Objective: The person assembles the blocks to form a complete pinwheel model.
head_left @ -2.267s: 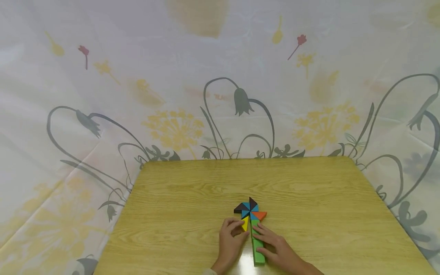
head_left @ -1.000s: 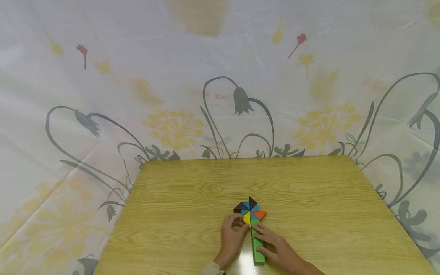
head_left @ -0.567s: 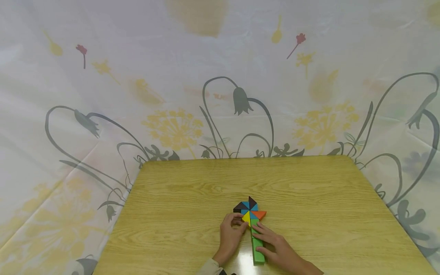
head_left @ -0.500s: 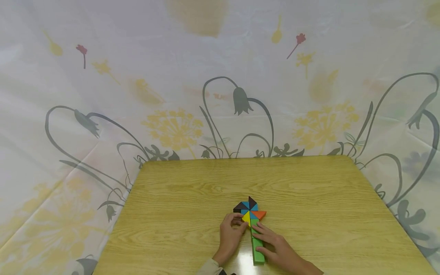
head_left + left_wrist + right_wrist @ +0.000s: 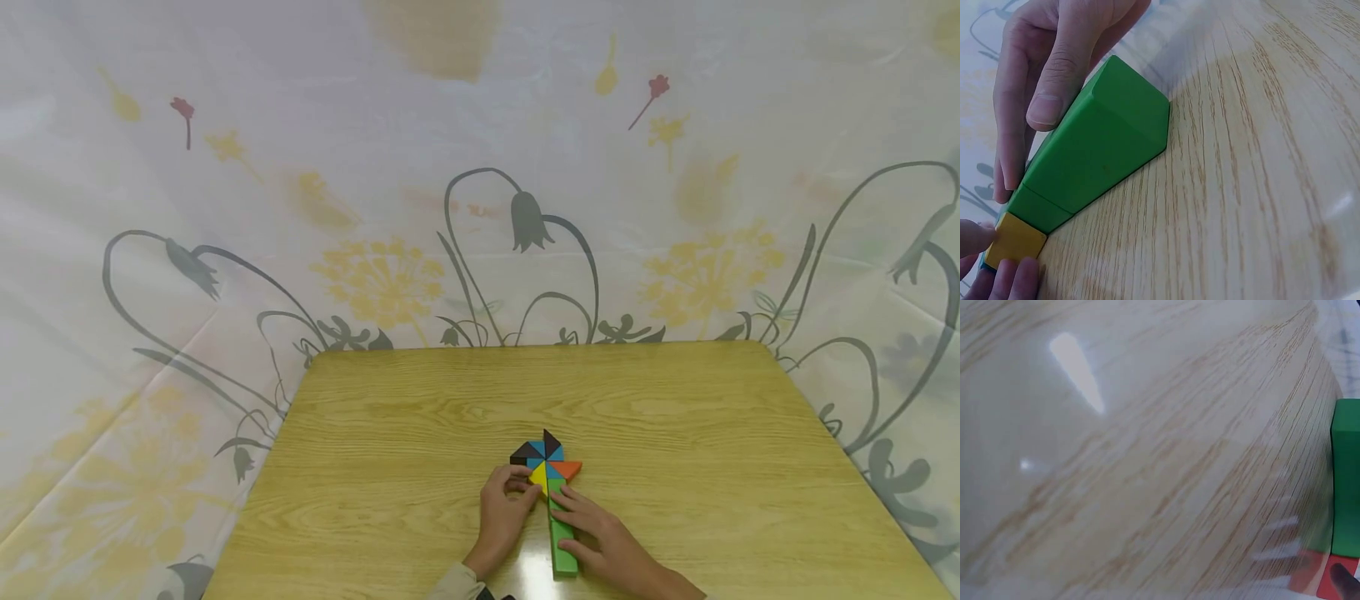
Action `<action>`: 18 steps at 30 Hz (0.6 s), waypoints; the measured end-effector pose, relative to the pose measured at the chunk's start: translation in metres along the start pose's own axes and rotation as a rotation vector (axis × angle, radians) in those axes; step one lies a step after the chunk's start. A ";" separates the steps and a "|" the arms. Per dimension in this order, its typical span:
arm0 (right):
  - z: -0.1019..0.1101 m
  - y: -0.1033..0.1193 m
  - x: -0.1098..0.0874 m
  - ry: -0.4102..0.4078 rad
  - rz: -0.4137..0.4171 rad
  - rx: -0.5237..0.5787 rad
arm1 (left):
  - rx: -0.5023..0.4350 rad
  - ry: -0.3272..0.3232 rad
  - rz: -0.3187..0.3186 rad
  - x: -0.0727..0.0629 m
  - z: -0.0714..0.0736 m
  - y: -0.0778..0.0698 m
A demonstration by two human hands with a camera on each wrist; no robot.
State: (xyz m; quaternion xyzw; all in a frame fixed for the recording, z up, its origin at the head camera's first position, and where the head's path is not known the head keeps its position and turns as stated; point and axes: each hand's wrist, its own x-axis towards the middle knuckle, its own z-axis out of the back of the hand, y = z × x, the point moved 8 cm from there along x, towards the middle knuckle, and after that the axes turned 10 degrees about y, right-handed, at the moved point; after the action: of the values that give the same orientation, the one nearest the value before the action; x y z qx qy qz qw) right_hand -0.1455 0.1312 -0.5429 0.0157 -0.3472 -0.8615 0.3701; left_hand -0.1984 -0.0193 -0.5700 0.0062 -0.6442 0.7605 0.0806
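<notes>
My left hand pinches a yellow triangular block between thumb and fingers; in the left wrist view the yellow block sits against the end of the green blocks. My right hand rests its extended fingertips and thumb on the row of green blocks, which runs towards me. Beyond the hands, blue triangular blocks meet at a centre, with black blocks and an orange-red block pointing outward like a pinwheel. Part of the yellow block is hidden by left fingers.
The blocks lie on a wood-grain table. A pale curtain with printed flowers hangs behind the table and along both sides. Light glares off the tabletop between the two forearms.
My left hand has turned and pushed the yellow block from a slight gap up against the blue pieces. During the last second it has stayed there. The right hand has held its place.
</notes>
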 end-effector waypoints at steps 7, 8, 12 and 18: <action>-0.001 0.000 0.000 0.015 -0.015 -0.039 | 0.008 -0.004 0.031 -0.002 0.000 -0.010; -0.001 0.000 0.000 0.014 -0.013 -0.043 | 0.008 -0.001 0.031 -0.003 0.000 -0.015; 0.000 0.001 0.000 0.008 -0.005 -0.054 | -0.002 0.013 0.034 -0.008 0.003 -0.035; 0.009 0.007 0.001 -0.020 0.028 -0.069 | 0.043 0.039 0.024 -0.004 0.005 -0.020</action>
State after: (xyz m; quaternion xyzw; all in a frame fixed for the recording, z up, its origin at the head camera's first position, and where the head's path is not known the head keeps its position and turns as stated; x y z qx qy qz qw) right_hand -0.1444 0.1326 -0.5320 -0.0107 -0.3210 -0.8680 0.3787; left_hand -0.1918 -0.0213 -0.5497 -0.0148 -0.6260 0.7752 0.0840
